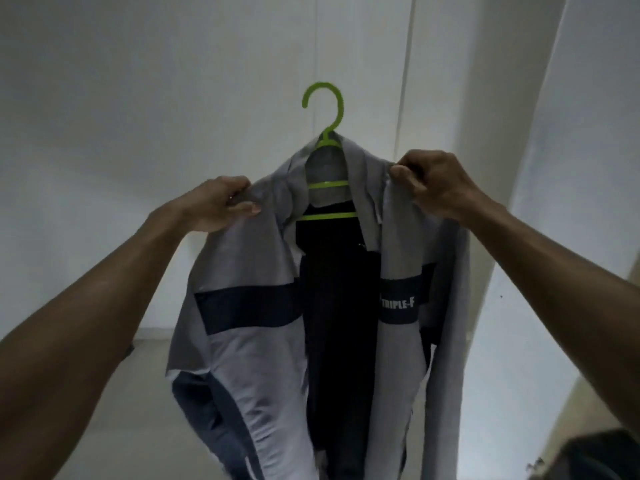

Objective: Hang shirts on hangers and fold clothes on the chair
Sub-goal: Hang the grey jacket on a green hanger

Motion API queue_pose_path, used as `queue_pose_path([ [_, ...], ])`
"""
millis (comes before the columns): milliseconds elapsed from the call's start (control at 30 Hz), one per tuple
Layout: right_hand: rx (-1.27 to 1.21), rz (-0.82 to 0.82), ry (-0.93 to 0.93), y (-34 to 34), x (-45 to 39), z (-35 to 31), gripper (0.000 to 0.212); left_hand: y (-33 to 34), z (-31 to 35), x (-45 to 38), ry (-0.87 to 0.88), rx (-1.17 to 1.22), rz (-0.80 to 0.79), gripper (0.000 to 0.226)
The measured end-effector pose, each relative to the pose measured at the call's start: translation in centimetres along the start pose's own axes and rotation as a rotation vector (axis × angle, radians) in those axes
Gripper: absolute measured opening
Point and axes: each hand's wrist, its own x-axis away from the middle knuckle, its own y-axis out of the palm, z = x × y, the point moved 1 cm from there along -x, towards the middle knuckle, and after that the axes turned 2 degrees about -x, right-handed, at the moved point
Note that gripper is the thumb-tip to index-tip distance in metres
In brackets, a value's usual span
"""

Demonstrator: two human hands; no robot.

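White cupboard doors are filling the background. Before them, a grey-and-navy shirt is hanging open-fronted on a green hanger, held up in the air. The left hand is pinching its left shoulder, while the right hand is pinching the other shoulder.

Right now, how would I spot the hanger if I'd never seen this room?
Look at the white wall ahead, then at the grey and navy shirt held up by the left hand and right hand. Poking from its collar is the lime-green plastic hanger, the only bright thing there.
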Motion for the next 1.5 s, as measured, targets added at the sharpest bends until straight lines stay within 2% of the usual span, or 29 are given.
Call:
queue_pose_path([
  [100, 0.11, -0.141, -0.013, -0.6, 1.7, 0.8, 0.024, 1.3, 0.1, -0.5, 0.06, 0.127, 0.076, 0.018],
  [167, 0.152, -0.211, 0.021, -1.5, 2.6, 1.5, 0.024, 1.7, 0.5, -1.1, 0.087, 0.255, 0.078, 0.025],
  [267, 0.145, -0.135, 0.057, -3.2, 3.7, 1.9, 0.019, 1.7, 2.4, -2.2, 0.147, 0.326, -0.013, 0.01],
  [300, 0.141, -0.09, 0.076, -3.8, 4.1, 2.0, 0.018, 1.7, 3.4, -2.6, 0.172, 0.339, -0.023, 0.011],
  [367, 0.151, -0.027, 0.11, -4.7, 4.8, 2.1, 0.017, 2.2, 5.7, -2.9, 0.204, 0.304, 0.006, 0.041],
  [467, 0.206, 0.037, 0.175, -6.5, 6.1, 3.3, 0.021, 4.8, 10.2, -3.3, 0.223, 0.197, 0.161, 0.093],
  [533, 0.236, 0.062, 0.208, -7.5, 6.8, 3.9, 0.024, 6.7, 12.8, -3.6, 0.2, 0.085, 0.224, 0.113],
  [600, 0.263, 0.083, 0.251, -8.8, 7.6, 4.7, 0.021, 8.3, 15.3, -4.6, 0.209, -0.022, 0.241, 0.105],
  [667, 0.266, 0.1, 0.28, -9.8, 8.4, 5.7, 0.019, 9.1, 17.2, -5.6, 0.234, -0.05, 0.209, 0.073],
  [733, 0.294, 0.126, 0.3, -11.2, 9.3, 7.0, 0.019, 9.3, 19.0, -6.9, 0.257, 0.166, 0.135, 0.045],
  [833, 0.353, 0.158, 0.361, -13.9, 11.2, 9.7, 0.017, 7.7, 21.6, -8.3, 0.327, 0.717, -0.095, 0.021],
  [900, 0.344, 0.177, 0.384, -15.7, 12.5, 11.5, 0.018, 6.9, 24.2, -9.0, 0.394, 0.756, -0.228, 0.027],
  [967, 0.346, 0.191, 0.393, -17.7, 13.5, 13.2, 0.02, 7.5, 27.1, -9.4, 0.414, 0.679, -0.26, 0.037],
  [1033, 0.35, 0.194, 0.408, -19.5, 14.3, 14.6, 0.022, 9.1, 29.7, -10.7, 0.408, 0.796, -0.205, 0.03],
  [1100, 0.354, 0.197, 0.432, -22.1, 15.4, 16.6, 0.022, 11.6, 32.6, -12.8, 0.382, 0.818, -0.074, 0.02],
  [1200, 0.357, 0.196, 0.451, -25.7, 17.0, 19.4, 0.021, 14.7, 37.5, -15.6, 0.396, 0.53, -0.001, 0.029],
  [1233, 0.353, 0.184, 0.461, -26.8, 17.5, 20.1, 0.024, 15.4, 39.2, -16.1, 0.415, 0.462, 0.014, 0.025],
  [1333, 0.371, 0.108, 0.53, -30.4, 19.2, 23.0, 0.024, 17.3, 44.3, -17.7, 0.459, 0.456, 0.026, 0.017],
  [1500, 0.331, 0.014, 0.664, -34.9, 22.0, 26.4, 0.021, 20.3, 50.9, -20.0, 0.515, 0.581, -0.038, 0.028],
])
